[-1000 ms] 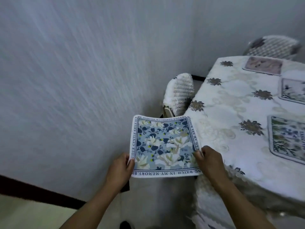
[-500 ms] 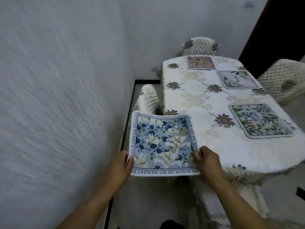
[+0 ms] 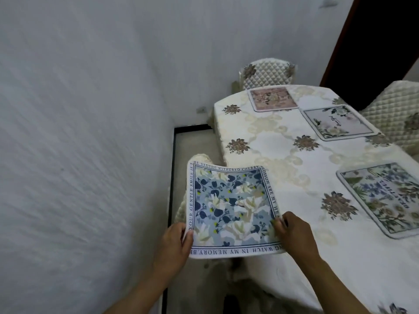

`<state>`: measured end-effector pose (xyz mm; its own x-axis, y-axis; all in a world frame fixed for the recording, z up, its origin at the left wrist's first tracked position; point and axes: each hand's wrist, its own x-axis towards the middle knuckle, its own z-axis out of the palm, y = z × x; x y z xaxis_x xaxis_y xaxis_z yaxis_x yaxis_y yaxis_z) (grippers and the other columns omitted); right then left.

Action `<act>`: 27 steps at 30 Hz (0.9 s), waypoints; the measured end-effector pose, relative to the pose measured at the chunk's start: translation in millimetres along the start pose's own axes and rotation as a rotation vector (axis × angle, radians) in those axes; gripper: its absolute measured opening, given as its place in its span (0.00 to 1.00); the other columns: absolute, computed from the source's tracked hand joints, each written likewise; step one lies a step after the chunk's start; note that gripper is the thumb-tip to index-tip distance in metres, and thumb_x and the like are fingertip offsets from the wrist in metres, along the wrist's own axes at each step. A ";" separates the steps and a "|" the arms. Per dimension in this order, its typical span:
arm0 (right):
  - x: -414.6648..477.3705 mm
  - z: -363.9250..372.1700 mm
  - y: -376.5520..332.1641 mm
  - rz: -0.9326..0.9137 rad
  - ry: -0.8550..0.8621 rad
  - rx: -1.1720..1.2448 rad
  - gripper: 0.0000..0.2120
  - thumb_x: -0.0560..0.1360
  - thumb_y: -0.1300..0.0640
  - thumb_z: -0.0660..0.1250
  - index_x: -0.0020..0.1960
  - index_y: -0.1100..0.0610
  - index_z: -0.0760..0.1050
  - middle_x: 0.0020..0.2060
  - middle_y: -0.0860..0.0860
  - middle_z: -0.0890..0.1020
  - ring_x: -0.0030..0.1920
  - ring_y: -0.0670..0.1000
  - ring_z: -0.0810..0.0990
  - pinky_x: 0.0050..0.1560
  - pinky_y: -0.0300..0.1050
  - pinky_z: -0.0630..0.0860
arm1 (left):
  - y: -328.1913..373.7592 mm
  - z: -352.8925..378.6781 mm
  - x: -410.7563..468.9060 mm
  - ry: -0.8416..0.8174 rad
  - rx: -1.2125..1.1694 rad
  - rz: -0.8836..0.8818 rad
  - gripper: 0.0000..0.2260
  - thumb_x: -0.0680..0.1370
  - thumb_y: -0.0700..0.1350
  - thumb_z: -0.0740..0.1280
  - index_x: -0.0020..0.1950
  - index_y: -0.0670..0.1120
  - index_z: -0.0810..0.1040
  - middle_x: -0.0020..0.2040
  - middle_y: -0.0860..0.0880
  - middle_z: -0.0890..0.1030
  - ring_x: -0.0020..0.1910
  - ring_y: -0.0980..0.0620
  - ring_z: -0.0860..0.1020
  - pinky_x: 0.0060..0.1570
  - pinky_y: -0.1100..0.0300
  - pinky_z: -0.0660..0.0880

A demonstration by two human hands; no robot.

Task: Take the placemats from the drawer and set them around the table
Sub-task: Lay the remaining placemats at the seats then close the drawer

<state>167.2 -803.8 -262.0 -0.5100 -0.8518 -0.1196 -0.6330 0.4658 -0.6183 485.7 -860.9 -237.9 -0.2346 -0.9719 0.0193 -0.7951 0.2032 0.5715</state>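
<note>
Now blue placemat (image 3: pixel 231 209) near-flat, text border facing up.

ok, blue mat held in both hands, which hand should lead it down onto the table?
Probably right. The right hand grips the blue placemat at its table-side edge, already above the tablecloth. The left hand holds the wall-side edge, out over the floor, away from the table.

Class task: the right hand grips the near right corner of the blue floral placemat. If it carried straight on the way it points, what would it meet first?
Probably the tablecloth at the table's near left edge; depth is uncertain.
</note>
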 end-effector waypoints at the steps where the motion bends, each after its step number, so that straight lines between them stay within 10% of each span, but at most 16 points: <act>1: 12.3 0.5 -6.3 0.003 0.013 0.011 0.16 0.76 0.52 0.65 0.34 0.58 0.67 0.27 0.53 0.75 0.29 0.52 0.74 0.30 0.48 0.67 | 1.9 -5.0 17.3 -0.008 0.005 0.013 0.07 0.80 0.50 0.63 0.42 0.50 0.71 0.39 0.53 0.76 0.36 0.62 0.72 0.31 0.70 0.66; 27: 74.1 78.3 -72.9 0.989 0.791 0.226 0.15 0.77 0.54 0.63 0.35 0.59 0.64 0.28 0.56 0.73 0.31 0.56 0.72 0.32 0.51 0.67 | 92.2 124.7 416.2 -0.700 -0.058 0.849 0.14 0.79 0.47 0.64 0.35 0.50 0.64 0.30 0.50 0.69 0.29 0.51 0.69 0.29 0.56 0.59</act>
<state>221.2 -919.6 -286.6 -0.9579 0.2403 -0.1571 0.2830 0.6979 -0.6579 245.0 -1231.9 -279.5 -0.9719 -0.2328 -0.0342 -0.2017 0.7497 0.6303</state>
